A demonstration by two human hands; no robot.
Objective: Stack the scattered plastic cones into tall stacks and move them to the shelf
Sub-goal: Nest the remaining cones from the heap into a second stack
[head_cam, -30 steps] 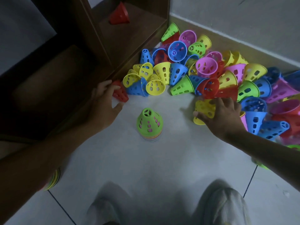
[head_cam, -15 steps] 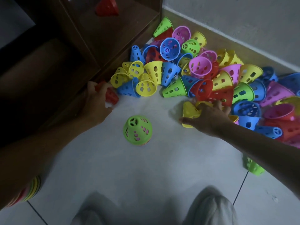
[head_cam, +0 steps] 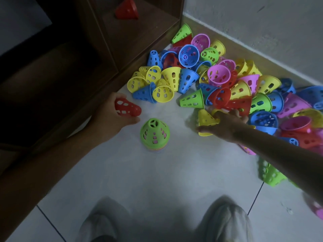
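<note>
fingers of the left hand (head_cam: 111,117) curl round a red cone (head_cam: 127,107); fingers of the right hand (head_cam: 227,124) grip a yellow cone (head_cam: 206,119).

red cone lies tilted, raised just left of the green-topped stack (head_cam: 154,132) standing on the floor (head_cam: 157,180). yellow cone sits at the near edge of the scattered pile (head_cam: 227,81) along the wall. another red cone (head_cam: 127,9) stands on the shelf (head_cam: 148,28).
</note>
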